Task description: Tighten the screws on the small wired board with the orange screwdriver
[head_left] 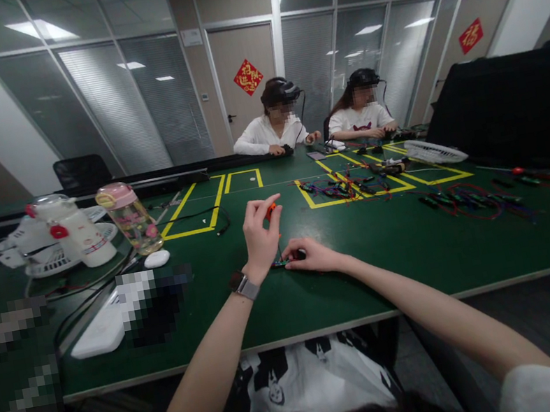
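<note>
My left hand (259, 236) is raised over the green table (371, 267), fingers pinched round the orange handle of a small screwdriver (270, 212) that stands upright, tip down. Its tip meets a small circuit board (280, 262) lying on the table. My right hand (310, 255) rests flat-low beside it, fingers closed on the board's right end. A watch sits on my left wrist.
Bundles of coloured wires (351, 187) lie in yellow-taped squares ahead, more wires and small parts (471, 201) to the right. Two bottles (129, 217), a white mouse (156, 259) and a white device (98, 333) stand at left. Two people sit at the far side.
</note>
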`<state>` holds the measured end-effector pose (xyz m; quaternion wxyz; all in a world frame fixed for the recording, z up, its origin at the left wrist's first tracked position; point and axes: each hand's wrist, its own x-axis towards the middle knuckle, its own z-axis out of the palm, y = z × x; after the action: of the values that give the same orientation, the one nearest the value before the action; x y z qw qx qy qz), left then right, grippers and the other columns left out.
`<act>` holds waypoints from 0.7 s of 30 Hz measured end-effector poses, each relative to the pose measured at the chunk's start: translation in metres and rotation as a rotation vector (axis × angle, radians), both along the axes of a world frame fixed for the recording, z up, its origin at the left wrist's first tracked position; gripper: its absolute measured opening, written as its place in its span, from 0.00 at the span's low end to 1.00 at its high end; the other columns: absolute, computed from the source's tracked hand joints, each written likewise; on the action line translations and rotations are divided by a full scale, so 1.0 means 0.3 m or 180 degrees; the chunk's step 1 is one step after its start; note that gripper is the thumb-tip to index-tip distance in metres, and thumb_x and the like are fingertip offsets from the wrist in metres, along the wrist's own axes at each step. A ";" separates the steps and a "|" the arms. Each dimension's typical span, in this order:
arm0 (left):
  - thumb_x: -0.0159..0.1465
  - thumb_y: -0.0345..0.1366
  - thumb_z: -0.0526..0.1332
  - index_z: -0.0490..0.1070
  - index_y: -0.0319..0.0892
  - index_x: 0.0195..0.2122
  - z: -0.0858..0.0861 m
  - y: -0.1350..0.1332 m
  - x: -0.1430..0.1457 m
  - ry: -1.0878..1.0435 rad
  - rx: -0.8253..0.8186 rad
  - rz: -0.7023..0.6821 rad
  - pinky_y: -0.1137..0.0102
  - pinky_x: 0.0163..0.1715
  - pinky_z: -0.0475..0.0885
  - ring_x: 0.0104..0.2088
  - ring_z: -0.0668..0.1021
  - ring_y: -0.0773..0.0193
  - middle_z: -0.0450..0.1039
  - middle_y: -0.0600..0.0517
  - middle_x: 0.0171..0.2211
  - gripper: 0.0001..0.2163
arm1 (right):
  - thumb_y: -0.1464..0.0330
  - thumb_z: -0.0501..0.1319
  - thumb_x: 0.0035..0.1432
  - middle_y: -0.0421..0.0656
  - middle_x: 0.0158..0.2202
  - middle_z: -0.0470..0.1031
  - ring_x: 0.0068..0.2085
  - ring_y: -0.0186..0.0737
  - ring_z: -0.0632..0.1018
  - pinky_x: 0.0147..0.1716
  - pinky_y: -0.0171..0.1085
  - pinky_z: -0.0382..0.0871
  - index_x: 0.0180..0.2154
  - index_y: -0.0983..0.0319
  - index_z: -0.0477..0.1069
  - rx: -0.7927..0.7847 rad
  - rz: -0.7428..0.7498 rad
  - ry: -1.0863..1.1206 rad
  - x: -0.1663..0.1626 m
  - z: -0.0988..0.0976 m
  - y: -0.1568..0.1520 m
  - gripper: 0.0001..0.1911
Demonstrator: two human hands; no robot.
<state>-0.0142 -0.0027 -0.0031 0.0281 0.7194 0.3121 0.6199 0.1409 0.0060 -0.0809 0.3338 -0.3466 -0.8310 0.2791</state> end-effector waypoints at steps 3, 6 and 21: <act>0.66 0.33 0.54 0.71 0.44 0.47 -0.001 0.000 0.000 0.0001 -0.0015 -0.0135 0.69 0.37 0.69 0.35 0.73 0.66 0.69 0.51 0.34 0.11 | 0.69 0.65 0.50 0.39 0.27 0.69 0.29 0.33 0.71 0.30 0.33 0.65 0.34 0.64 0.75 -0.0010 -0.0028 0.0040 0.000 -0.003 -0.001 0.08; 0.68 0.32 0.50 0.69 0.43 0.48 0.002 -0.003 -0.001 0.0006 -0.0107 -0.0400 0.70 0.39 0.69 0.37 0.74 0.67 0.71 0.51 0.36 0.12 | 0.68 0.65 0.50 0.39 0.28 0.69 0.29 0.33 0.70 0.31 0.33 0.65 0.34 0.64 0.75 -0.0012 -0.0026 0.0031 -0.001 0.000 -0.003 0.08; 0.68 0.35 0.52 0.67 0.46 0.53 -0.009 0.008 0.001 -0.0051 -0.0388 -0.0730 0.68 0.39 0.73 0.38 0.78 0.65 0.74 0.49 0.42 0.14 | 0.69 0.65 0.51 0.39 0.28 0.69 0.29 0.33 0.71 0.31 0.33 0.65 0.35 0.64 0.75 -0.0001 -0.0038 -0.0032 -0.001 0.001 -0.001 0.08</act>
<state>-0.0140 -0.0002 -0.0058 0.1450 0.7424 0.2647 0.5981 0.1406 0.0057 -0.0806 0.3312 -0.3530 -0.8305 0.2756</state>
